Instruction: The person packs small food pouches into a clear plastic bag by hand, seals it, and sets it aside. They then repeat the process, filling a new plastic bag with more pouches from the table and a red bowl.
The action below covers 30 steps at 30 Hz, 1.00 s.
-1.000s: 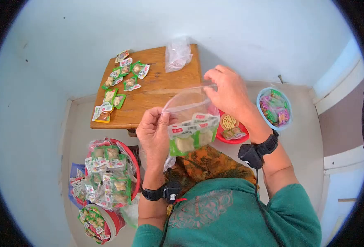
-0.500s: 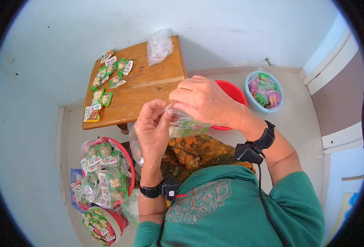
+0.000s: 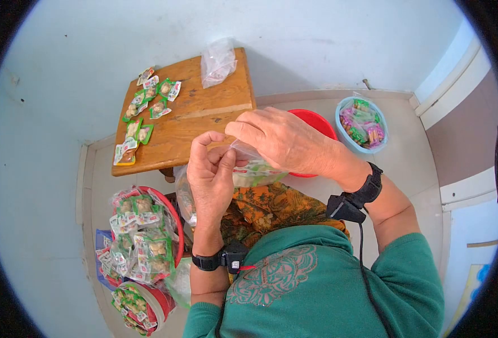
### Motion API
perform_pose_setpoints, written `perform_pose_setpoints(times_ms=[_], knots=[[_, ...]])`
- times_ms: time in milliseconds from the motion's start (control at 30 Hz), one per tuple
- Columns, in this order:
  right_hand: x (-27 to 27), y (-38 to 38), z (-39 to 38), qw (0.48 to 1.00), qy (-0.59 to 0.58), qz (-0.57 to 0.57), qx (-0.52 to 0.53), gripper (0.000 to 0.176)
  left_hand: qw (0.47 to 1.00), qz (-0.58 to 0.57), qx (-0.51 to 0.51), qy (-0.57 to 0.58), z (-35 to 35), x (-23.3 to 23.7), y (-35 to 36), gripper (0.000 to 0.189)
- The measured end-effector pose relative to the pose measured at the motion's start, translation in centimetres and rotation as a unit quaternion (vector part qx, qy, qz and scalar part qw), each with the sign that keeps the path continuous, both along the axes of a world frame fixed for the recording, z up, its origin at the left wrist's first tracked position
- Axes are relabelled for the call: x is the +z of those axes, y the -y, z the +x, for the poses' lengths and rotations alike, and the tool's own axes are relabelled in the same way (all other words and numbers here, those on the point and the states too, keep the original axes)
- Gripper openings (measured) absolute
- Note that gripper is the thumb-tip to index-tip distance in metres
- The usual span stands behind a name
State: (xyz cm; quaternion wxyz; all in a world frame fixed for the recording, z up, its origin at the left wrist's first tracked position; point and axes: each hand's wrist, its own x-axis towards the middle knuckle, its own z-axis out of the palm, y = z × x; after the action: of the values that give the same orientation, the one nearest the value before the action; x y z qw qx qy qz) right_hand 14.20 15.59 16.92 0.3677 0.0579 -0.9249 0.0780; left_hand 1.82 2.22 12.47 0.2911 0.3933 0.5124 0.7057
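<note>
Over my lap hangs a clear plastic bag (image 3: 256,176) with white and green packets inside, its upper edge between my two hands. My left hand (image 3: 210,174) pinches that edge between thumb and curled fingers, with the index finger raised. From above and to the right, my right hand (image 3: 280,138) is closed on the same edge; its fingertips are partly hidden behind the knuckles. Beyond my hands, several small food packets (image 3: 159,108) lie on the left part of the wooden table (image 3: 204,107).
A crumpled clear bag (image 3: 218,63) lies on the table's far end. A red basin (image 3: 315,121) and a light blue basin (image 3: 363,125) with bagged snacks stand on the floor to the right. At left are a heaped red basin (image 3: 176,217) and a bucket (image 3: 158,307) of packets.
My right hand has shifted slightly right and down, and its wrist has turned. My left index finger has lifted off the bag's edge. The bag stays between both hands.
</note>
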Motion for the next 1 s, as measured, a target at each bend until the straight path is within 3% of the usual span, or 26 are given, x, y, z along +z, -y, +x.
perform_pose_setpoints(times_ms=[100,200,367,600,800,867,1000], knots=[[0.0,0.1,0.1,0.998,0.051,-0.008,-0.032,0.027,1.0,-0.006,-0.004,0.009,0.4,0.4,0.0,0.031],[-1.0,-0.1,-0.3,0.994,0.054,-0.095,-0.013,0.027,1.0,0.008,-0.012,-0.019,0.3,0.0,0.1,0.031],[-1.0,-0.1,-0.3,0.973,0.06,-0.223,0.007,0.017,1.0,-0.007,-0.006,-0.008,0.3,0.2,0.2,0.031],[-1.1,-0.1,-0.3,0.972,0.036,-0.232,0.003,0.011,1.0,-0.017,-0.006,-0.021,0.0,-0.2,0.3,0.033],[-1.1,-0.1,-0.3,0.955,0.046,-0.294,0.008,0.018,0.999,0.001,0.006,-0.034,0.1,-0.9,0.1,0.017],[-0.9,0.0,-0.2,0.93,0.073,-0.36,0.015,0.023,0.999,0.0,0.004,-0.039,0.0,-1.2,0.1,0.015],[-0.9,-0.2,-0.2,0.932,0.071,-0.356,0.014,0.024,0.999,-0.013,-0.003,-0.052,-0.1,-1.1,0.4,0.016]])
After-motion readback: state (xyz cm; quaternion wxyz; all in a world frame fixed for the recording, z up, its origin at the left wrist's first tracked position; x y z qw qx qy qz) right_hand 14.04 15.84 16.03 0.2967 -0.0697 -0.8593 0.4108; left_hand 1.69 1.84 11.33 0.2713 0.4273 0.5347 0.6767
